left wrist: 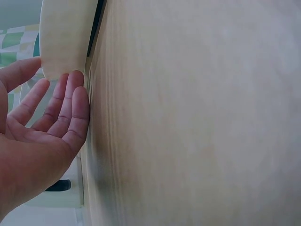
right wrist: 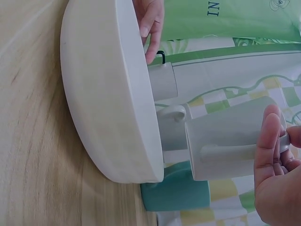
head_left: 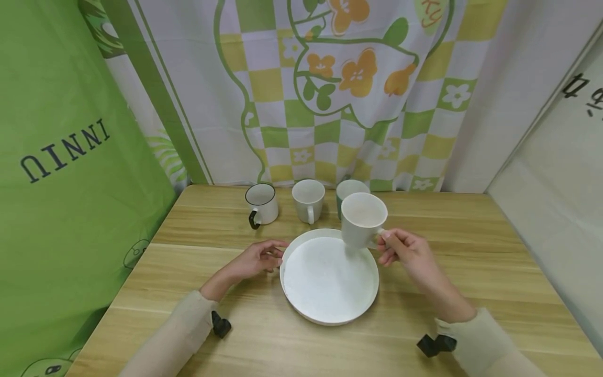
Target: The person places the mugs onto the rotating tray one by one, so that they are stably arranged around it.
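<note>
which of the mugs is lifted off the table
The white mug in the right hand, raised higher than the round tray; the black-handled mug, middle back mug and green mug stand on the table.

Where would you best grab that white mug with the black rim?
Probably by its black handle, coming from the near left with the left hand: the mug stands upright, and its handle juts toward the person's near left, away from the neighbouring cup.
</note>
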### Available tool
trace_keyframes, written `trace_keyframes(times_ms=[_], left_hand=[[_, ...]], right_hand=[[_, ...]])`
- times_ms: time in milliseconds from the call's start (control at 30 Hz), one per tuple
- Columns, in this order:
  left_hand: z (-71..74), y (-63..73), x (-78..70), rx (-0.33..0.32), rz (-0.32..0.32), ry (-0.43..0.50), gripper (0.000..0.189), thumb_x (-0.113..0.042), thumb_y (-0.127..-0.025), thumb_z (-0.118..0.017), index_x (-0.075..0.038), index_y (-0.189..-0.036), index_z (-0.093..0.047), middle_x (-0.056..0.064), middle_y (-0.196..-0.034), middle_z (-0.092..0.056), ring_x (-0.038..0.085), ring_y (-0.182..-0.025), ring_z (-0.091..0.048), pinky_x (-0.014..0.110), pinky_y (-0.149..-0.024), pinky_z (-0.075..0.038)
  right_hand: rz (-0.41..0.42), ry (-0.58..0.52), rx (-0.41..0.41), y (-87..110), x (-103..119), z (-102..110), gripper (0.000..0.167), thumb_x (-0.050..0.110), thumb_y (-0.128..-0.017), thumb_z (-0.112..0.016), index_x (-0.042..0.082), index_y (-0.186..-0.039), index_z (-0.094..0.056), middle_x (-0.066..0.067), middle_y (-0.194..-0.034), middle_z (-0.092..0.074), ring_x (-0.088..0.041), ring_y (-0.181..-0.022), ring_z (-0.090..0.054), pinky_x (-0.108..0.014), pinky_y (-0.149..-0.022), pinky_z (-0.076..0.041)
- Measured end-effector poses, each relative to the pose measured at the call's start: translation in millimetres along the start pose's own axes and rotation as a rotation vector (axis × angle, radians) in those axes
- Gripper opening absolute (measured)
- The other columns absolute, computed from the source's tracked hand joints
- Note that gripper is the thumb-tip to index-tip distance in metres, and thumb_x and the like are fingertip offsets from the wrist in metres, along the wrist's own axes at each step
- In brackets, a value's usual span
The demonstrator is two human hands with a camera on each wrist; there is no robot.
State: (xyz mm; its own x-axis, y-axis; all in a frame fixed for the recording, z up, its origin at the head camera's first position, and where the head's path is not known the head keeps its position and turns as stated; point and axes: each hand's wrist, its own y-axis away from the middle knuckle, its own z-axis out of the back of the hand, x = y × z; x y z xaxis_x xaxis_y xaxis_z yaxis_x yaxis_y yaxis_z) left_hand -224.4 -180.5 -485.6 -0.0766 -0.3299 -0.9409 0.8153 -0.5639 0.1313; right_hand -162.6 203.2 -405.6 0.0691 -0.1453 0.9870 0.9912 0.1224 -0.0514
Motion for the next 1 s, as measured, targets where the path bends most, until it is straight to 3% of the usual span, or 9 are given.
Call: trace_keyframes(times_ms=[200, 467, 1000], left_hand=[[-0.6, 0.2, -1.8, -0.001, 0.007, 0.007, 0.049, -0.016, -0.099, -0.064, -0.005, -0.144, -0.049, 0.023, -0.129, -0.059, 0.021, -0.112, -0.060, 0.035, -0.084, -0.057], [-0.4, 0.2, -1.4, 0.002, 0.007, 0.006, 0.050, -0.016, -0.098, -0.064, -0.005, -0.145, -0.049, 0.022, -0.129, -0.060, 0.020, -0.111, -0.060, 0.034, -0.083, -0.057], [-0.5, 0.2, -0.3, 0.005, -0.004, 0.008, 0.049, -0.016, -0.099, -0.063, -0.005, -0.144, -0.049, 0.023, -0.129, -0.060, 0.020, -0.111, -0.060, 0.035, -0.084, -0.057]], right_hand=[[0.002, 0.005, 0.020, 0.3, 0, -4, 0.038, 0.027, -0.105, -0.052, -0.010, -0.102, -0.060, -0.004, -0.087, -0.066, -0.012, -0.068, -0.067, -0.025, -0.064, -0.057], [0.010, 0.007, 0.040, -0.3, -1, -11, 0.042, 0.026, -0.105, -0.052, -0.016, -0.104, -0.057, 0.001, -0.084, -0.065, -0.011, -0.068, -0.066, -0.025, -0.063, -0.057], [0.004, -0.013, 0.067, -3.8, -4, -23, 0.032, 0.023, -0.106, -0.051, -0.007, -0.099, -0.060, 0.001, -0.084, -0.065, -0.010, -0.067, -0.065, -0.025, -0.063, -0.057]])
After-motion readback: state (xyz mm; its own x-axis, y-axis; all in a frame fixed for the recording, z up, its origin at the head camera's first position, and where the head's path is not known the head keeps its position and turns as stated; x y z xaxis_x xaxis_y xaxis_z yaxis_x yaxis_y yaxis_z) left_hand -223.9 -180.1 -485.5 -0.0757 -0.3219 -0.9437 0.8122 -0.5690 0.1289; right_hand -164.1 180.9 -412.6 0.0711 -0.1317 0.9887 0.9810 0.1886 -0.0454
